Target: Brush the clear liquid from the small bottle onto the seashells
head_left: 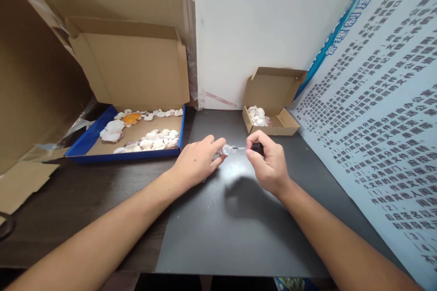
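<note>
My left hand [196,159] is closed around a small clear bottle [228,149], its neck pointing to the right. Between the thumb and curled fingers of my right hand [269,163] is a black cap [257,148] with a thin applicator stem [241,148]. The stem lies level with the bottle's mouth, its dark tip at or just inside the neck; I cannot tell which. Both hands are above the dark grey mat [218,236]. Most of the bottle's body is hidden by my left fingers.
A blue-edged cardboard box [128,158] at the left holds white shells [159,141] and one orange shell [131,118]. Behind my right hand, a smaller open box [282,130] contains more shells [258,116]. A printed poster [382,113] borders the right; a cardboard piece [23,184] lies far left.
</note>
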`<state>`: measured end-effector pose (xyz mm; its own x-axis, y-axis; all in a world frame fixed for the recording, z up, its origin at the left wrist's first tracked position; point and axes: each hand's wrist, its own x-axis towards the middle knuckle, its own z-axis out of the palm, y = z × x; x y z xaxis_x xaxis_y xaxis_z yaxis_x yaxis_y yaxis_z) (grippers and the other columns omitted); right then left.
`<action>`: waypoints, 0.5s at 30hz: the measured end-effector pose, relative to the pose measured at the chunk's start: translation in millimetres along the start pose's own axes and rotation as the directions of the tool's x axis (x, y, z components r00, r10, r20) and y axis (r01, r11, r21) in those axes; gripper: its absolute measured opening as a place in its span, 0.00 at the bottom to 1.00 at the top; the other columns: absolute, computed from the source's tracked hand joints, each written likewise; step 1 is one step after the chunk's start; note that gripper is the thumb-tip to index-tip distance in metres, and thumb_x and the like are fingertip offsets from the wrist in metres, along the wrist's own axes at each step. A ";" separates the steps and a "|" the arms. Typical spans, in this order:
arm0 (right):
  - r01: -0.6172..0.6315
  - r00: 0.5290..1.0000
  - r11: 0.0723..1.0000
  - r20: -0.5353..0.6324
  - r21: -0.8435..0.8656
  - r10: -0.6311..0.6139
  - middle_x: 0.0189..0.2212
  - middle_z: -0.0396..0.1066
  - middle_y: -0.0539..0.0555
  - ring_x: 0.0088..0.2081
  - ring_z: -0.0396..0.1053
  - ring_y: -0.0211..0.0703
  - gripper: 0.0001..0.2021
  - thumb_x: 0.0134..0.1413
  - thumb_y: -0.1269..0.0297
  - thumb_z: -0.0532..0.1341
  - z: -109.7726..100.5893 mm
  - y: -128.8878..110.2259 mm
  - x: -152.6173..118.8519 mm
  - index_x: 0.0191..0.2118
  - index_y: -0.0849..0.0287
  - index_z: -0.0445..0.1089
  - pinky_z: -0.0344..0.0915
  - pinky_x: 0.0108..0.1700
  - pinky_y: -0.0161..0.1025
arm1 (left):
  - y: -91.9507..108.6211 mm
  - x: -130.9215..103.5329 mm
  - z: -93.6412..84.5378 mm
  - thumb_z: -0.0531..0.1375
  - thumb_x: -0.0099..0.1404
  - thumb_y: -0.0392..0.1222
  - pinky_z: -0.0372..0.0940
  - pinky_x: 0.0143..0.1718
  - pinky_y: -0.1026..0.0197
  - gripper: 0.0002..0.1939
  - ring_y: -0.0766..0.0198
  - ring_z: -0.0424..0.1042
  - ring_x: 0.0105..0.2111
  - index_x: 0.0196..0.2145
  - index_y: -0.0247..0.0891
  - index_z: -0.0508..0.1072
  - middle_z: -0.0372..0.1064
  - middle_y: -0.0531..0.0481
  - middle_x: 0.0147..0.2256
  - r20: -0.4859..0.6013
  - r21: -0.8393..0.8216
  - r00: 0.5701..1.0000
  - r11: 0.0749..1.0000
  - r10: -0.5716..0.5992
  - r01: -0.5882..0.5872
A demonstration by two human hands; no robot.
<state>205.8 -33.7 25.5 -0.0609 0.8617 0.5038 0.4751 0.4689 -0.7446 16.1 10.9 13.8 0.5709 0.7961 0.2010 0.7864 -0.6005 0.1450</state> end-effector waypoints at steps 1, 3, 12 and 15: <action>-0.002 1.000 1.000 0.009 -0.010 0.002 0.16 0.51 0.42 0.18 0.49 0.34 0.04 0.55 0.67 0.55 0.5 0.4 0.6 0.30 0.55 0.59 0.48 0.23 0.35 | 0.3 -0.1 -0.3 0.53 0.70 0.48 0.53 0.26 0.60 0.08 0.61 0.68 0.28 0.40 0.43 0.66 0.65 0.51 0.34 -0.003 -0.003 1.000 1.000 0.002 -0.002; -0.004 1.000 1.000 0.023 -0.031 0.004 0.16 0.52 0.42 0.18 0.50 0.34 0.04 0.58 0.66 0.55 1.2 1.1 1.8 0.31 0.55 0.60 0.48 0.23 0.35 | 1.2 -0.2 -1.2 0.53 0.70 0.49 0.53 0.26 0.60 0.08 0.61 0.68 0.28 0.39 0.43 0.66 0.65 0.51 0.34 -0.002 -0.010 1.000 1.000 -0.002 0.002; -0.091 0.996 0.979 0.014 0.181 0.090 0.21 0.52 0.43 0.20 0.51 0.36 0.06 0.64 0.59 0.55 8.4 10.2 2.8 0.37 0.54 0.58 0.51 0.24 0.35 | 5.6 -0.5 -6.9 0.53 0.70 0.56 0.50 0.25 0.61 0.14 0.63 0.67 0.28 0.37 0.43 0.65 0.65 0.52 0.33 0.006 -0.032 1.000 0.999 0.006 -0.005; -0.086 0.993 0.939 -0.049 0.333 0.108 0.24 0.53 0.45 0.21 0.51 0.35 0.08 0.65 0.57 0.54 12.6 13.9 3.0 0.38 0.53 0.59 0.52 0.24 0.35 | 5.8 -0.7 -6.9 0.52 0.70 0.56 0.50 0.25 0.61 0.14 0.64 0.66 0.27 0.37 0.43 0.65 0.65 0.52 0.33 0.010 -0.039 1.000 0.999 0.020 -0.019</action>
<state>201.1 -22.1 11.1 0.0334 0.8967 0.4414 0.1592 0.4312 -0.8881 18.7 6.3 21.3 0.5886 0.7848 0.1938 0.7653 -0.6182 0.1791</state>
